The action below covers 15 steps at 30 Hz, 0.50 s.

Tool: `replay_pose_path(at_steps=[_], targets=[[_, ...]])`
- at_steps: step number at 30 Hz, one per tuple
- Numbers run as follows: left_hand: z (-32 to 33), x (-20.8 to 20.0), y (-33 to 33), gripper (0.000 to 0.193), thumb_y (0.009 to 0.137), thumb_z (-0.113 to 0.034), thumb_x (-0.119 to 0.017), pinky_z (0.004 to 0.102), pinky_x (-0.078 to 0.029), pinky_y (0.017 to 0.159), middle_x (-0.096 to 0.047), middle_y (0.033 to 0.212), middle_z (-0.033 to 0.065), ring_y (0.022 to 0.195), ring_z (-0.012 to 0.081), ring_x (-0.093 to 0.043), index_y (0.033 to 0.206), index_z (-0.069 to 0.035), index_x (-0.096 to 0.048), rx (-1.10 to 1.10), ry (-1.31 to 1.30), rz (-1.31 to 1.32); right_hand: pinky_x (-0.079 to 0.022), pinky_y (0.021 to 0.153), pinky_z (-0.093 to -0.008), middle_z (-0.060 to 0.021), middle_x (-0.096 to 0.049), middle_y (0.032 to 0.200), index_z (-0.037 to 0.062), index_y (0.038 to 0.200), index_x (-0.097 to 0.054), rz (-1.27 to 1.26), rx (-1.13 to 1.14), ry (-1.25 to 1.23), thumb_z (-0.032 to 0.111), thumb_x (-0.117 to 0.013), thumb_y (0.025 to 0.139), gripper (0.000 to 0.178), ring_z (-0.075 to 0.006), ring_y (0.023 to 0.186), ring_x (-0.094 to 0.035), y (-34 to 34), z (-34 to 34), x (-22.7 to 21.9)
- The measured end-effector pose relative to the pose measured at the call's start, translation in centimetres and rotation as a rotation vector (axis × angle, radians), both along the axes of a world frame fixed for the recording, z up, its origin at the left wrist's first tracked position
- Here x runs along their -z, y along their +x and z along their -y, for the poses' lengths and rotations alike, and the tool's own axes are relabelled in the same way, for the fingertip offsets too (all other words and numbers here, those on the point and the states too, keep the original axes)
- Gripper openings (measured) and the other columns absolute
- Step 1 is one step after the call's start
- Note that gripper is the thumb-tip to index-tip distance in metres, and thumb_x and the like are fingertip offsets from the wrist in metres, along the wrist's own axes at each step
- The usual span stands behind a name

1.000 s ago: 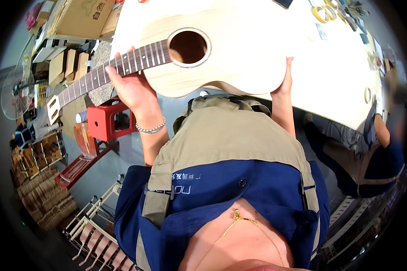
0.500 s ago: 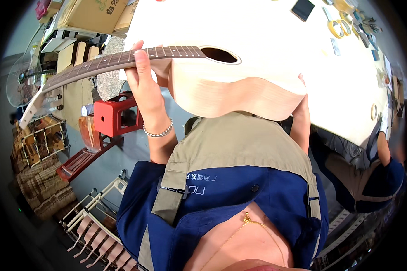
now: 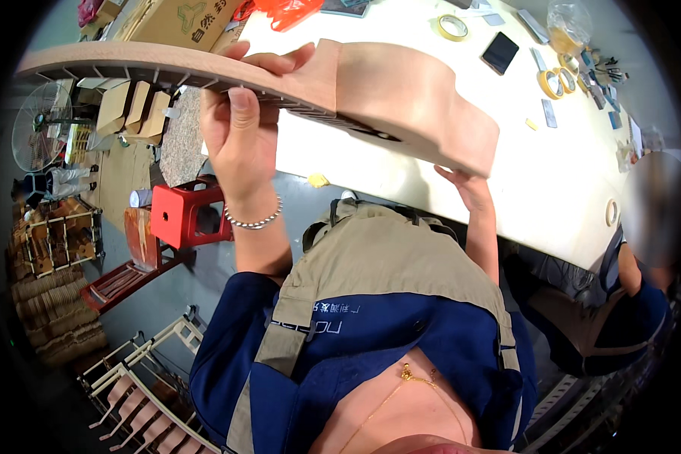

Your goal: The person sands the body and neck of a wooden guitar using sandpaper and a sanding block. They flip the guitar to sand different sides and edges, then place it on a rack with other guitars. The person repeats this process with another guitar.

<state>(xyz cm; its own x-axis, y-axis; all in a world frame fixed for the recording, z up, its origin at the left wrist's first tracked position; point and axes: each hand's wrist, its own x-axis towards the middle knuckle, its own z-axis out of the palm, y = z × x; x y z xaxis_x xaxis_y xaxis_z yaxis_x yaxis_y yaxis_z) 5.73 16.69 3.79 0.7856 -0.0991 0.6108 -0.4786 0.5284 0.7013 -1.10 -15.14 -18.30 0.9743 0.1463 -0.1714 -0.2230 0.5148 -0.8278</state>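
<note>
Instrument workshop: unpainted guitar (image 3: 405,83), stacked wooden parts (image 3: 59,318)

A guitar (image 3: 401,79) of pale, bare-looking wood is raised over the near part of the table (image 3: 537,204), its curved side turned up. Its neck (image 3: 129,57) reaches left beyond the table; the dark fretboard (image 3: 304,111) faces downward, and the sound hole (image 3: 384,136) shows as a thin sliver above the table.

Green emblem (image 3: 192,15), dark characters (image 3: 208,29) on cardboard box (image 3: 159,23), white lettering (image 3: 328,327) on shirt (image 3: 386,321)
</note>
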Motion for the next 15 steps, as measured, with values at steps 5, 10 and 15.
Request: replay_pose_path(at_steps=[5, 10, 15], targets=[[2.8, -0.1, 0.8, 0.033, 0.094, -0.018, -0.048, 0.0415, -0.043, 0.091, -0.057, 0.098, 0.0167, 0.097, 0.0293, -0.056, 0.119, 0.002, -0.04, 0.003, 0.022, 0.078, -0.044, 0.087, -0.0315, -0.0034, -0.055, 0.111, 0.0063, 0.12, -0.052, -0.112, 0.078, -0.151, 0.001, -0.071, 0.07, 0.054, -0.0143, 0.103, -0.051, -0.1, -2.9, 0.7], [4.7, -1.0, 0.9, 0.026, 0.093, -0.015, -0.051, 0.0269, -0.046, 0.084, -0.063, 0.095, 0.0111, 0.091, 0.016, -0.059, 0.113, 0.0, -0.044, -0.062, 0.123, -0.035, -0.045, 0.086, -0.0308, -0.0014, -0.052, 0.1, 0.0058, 0.111, -0.051, -0.182, 0.031, -0.206, -0.001, -0.069, 0.072, 0.044, -0.0121, 0.092, -0.05, -0.8, -3.9, 2.2], [5.9, -1.6, 1.4, 0.028, 0.094, -0.014, -0.047, 0.0417, -0.043, 0.092, -0.058, 0.095, 0.0158, 0.092, 0.0231, -0.057, 0.114, 0.005, -0.043, -0.056, 0.242, -0.024, -0.048, 0.09, -0.0348, 0.002, -0.041, 0.078, 0.0049, 0.09, -0.049, -0.212, -0.002, -0.159, -0.008, -0.058, 0.078, 0.02, -0.0092, 0.073, -0.044, -1.1, -4.9, 1.4]])
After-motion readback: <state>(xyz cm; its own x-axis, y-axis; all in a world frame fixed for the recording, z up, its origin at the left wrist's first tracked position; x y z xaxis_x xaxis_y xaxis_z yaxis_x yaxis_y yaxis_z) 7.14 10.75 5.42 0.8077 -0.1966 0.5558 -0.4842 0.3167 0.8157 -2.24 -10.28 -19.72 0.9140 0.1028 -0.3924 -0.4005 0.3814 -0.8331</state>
